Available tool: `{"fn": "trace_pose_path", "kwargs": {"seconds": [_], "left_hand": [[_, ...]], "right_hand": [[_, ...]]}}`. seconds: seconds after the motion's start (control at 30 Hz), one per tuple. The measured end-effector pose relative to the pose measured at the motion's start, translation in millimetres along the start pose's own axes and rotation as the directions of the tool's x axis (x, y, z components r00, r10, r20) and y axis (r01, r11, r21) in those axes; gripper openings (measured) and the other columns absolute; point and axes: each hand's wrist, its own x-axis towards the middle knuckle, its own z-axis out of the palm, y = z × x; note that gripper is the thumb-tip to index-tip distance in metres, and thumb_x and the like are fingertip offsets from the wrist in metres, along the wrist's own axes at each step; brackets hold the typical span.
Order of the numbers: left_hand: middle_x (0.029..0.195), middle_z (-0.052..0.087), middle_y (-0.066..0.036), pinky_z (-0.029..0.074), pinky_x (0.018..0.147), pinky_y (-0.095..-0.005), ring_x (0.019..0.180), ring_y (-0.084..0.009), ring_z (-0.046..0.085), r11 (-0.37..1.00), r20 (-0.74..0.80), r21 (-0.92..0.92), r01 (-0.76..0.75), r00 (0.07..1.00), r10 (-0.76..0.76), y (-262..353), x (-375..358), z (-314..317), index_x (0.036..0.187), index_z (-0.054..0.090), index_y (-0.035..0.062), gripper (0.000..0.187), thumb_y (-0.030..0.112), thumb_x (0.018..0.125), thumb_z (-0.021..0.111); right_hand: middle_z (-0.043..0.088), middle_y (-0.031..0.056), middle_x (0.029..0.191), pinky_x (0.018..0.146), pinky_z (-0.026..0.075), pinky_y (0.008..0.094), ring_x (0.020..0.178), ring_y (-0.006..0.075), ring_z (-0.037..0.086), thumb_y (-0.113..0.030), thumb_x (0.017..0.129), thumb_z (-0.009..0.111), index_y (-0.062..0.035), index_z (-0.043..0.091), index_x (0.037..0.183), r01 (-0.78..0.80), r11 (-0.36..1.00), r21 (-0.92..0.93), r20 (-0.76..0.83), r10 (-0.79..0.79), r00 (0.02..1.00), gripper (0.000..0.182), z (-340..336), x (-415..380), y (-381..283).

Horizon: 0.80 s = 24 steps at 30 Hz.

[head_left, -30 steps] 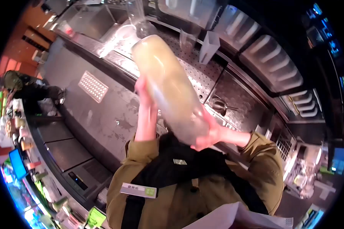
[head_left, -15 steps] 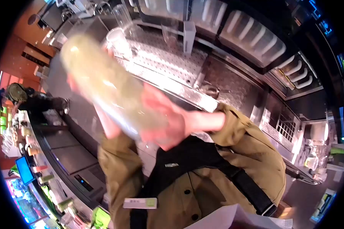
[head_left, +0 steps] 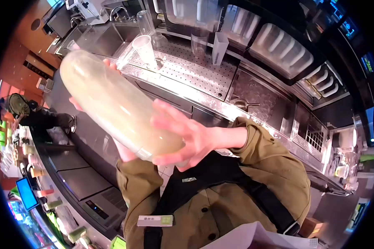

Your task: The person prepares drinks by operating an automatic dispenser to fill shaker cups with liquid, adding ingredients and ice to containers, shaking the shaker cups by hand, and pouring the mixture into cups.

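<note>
A long, rounded, translucent container or bag with pale cream contents [head_left: 112, 103] is held tilted in the air in front of my body, its rounded end at the upper left. My right hand [head_left: 187, 137] grips the lower right end, with its fingers spread round the surface. Beneath and behind the cream-coloured thing is my left hand [head_left: 124, 150]; its wrist shows below and a few fingertips poke out at the far edges, while its palm is hidden.
Behind the hands runs a metal counter with a perforated drain tray [head_left: 187, 68], a white cup [head_left: 144, 49], clear cups and an upright white box [head_left: 219, 48]. A metal sink [head_left: 112, 37] is at the upper left. Another person [head_left: 41, 116] stands at the left by a cluttered counter.
The cream-filled thing has shifted slightly down and is less blurred. The fingers of my right hand are spread wider on it. The view has shifted a little.
</note>
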Motion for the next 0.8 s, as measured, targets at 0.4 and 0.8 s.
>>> {"fn": "trace_pose_path", "kwargs": {"seconds": [0.4, 0.8], "left_hand": [[0.113, 0.054, -0.018, 0.046, 0.086, -0.0407, 0.1, -0.0281, 0.056, 0.97, -0.177, 0.189, 0.151, 0.977, -0.118, 17, 30, -70, 0.126, 0.038, 0.0006, 0.07, 0.052, 0.079, 0.049], [0.098, 0.061, -0.013, 0.053, 0.072, -0.0357, 0.078, -0.0212, 0.062, 0.966, -0.138, 0.256, -0.014, 0.989, 0.051, 5, 54, -113, 0.108, 0.053, -0.0003, 0.049, 0.044, 0.088, 0.045]], "right_hand": [[0.031, 0.0214, 0.134, 0.096, 0.035, 0.0497, 0.117, 0.0303, 0.043, -0.023, 0.072, 0.066, -0.0044, 0.041, 0.123, -0.033, 0.995, -0.094, 0.051, 0.038, 0.998, 0.06, 45, 5, -8], [0.031, 0.0181, 0.134, 0.1, 0.029, 0.0391, 0.123, 0.0311, 0.032, -0.03, 0.065, 0.076, -0.0011, 0.028, 0.132, -0.172, 0.983, 0.068, 0.129, 0.162, 0.978, 0.087, 46, 38, 30]]}}
